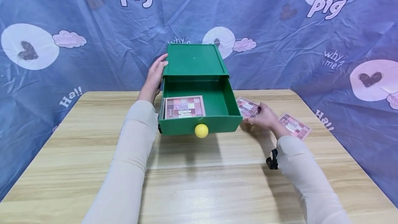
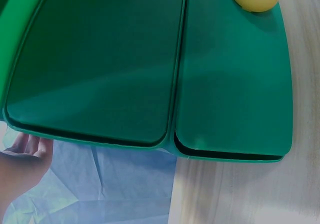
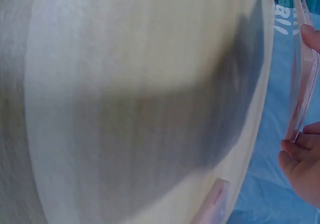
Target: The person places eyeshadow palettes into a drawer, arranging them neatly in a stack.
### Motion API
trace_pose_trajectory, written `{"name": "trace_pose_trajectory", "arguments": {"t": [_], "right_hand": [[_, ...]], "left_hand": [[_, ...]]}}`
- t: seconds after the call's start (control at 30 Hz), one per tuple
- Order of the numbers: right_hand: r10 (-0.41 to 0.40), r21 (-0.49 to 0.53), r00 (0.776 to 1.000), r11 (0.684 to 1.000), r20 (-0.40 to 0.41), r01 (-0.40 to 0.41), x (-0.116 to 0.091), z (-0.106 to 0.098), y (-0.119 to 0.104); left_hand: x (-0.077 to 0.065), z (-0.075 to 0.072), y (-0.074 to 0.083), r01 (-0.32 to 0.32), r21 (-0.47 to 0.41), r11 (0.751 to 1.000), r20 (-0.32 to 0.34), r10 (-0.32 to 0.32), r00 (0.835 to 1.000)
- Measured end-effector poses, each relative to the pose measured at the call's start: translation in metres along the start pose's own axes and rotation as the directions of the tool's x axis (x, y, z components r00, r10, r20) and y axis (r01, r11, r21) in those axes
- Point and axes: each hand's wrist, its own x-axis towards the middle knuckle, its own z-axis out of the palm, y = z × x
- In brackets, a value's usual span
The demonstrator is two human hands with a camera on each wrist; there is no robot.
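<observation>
A green drawer cabinet (image 1: 196,58) stands on the table with its top drawer (image 1: 177,126) pulled out, a yellow ball knob (image 1: 201,131) on the front. Inside the drawer, on the left, lies an eyeshadow palette (image 1: 186,103). My left hand (image 1: 154,78) rests against the cabinet's left side, fingertips near the top edge; the left wrist view shows those fingers (image 2: 33,145) at the cabinet's edge. Just right of the drawer, my right hand (image 1: 264,117) pinches a second eyeshadow palette (image 3: 302,84) between thumb and fingers, raised over the table.
Another palette (image 1: 296,126) lies on the wooden table (image 1: 199,193), behind the right wrist. A blue printed cloth (image 1: 264,13) hangs behind the table and along its sides. The open drawer juts out toward the front.
</observation>
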Motion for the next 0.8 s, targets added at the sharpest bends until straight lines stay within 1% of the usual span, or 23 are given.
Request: {"name": "trace_pose_trajectory", "arguments": {"t": [0.13,0.3,0.57,0.8], "right_hand": [[-0.005,-0.028,1.000,1.000,0.011,0.005,-0.003,-0.008,-0.004],[-0.038,-0.056,0.999,0.998,-0.013,0.037,-0.004,-0.017,-0.011],[-0.068,-0.058,0.998,0.996,-0.018,0.066,-0.008,-0.034,-0.026],[-0.109,-0.072,0.993,0.992,-0.053,0.105,-0.009,-0.050,-0.037]], "left_hand": [[-0.002,0.000,0.000,0.010,0.001,1.000,0.006,-0.010,1.000],[-0.002,0.000,0.000,0.006,0.006,1.000,0.012,-0.006,1.000],[-0.003,-0.001,0.001,0.005,0.019,1.000,0.007,-0.005,1.000],[-0.002,-0.001,0.002,-0.002,0.016,1.000,0.020,0.002,1.000]]}}
